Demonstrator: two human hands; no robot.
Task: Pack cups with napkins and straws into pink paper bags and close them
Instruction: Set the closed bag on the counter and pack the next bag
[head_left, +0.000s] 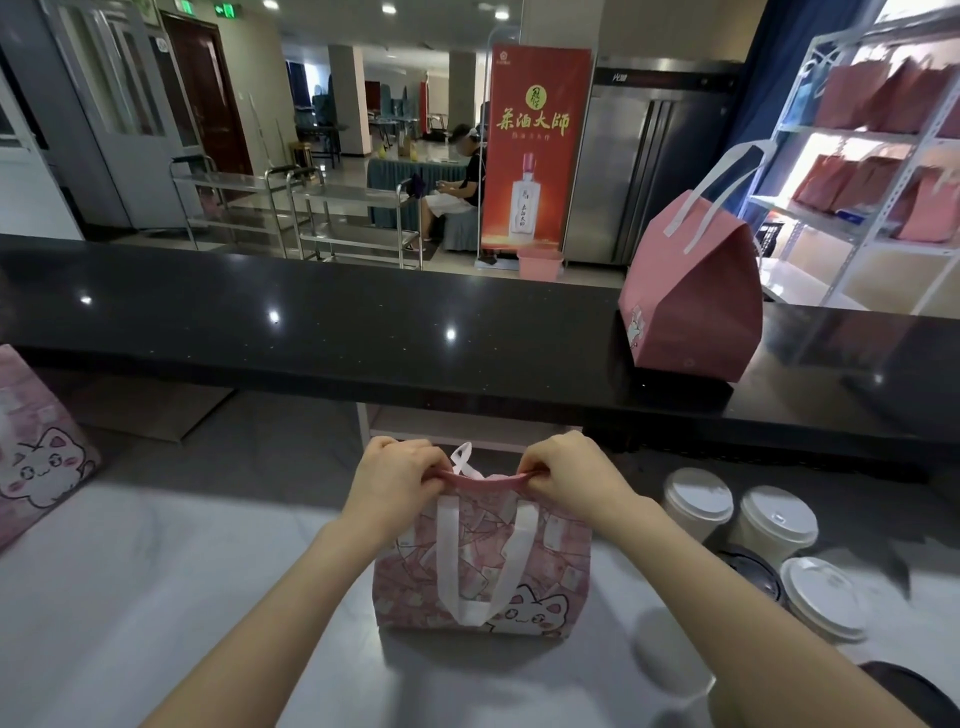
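Two hands pinch the top of a pink bag (483, 571) on the white table (130, 597). Left hand (397, 480) and right hand (569, 475) curl tight on its folded edge. Cups (774, 525) stand just right. Another bag (691, 296) sits on the black counter (311, 317).

Head-worn view, facing forward and down, close above pink bag (561, 566)
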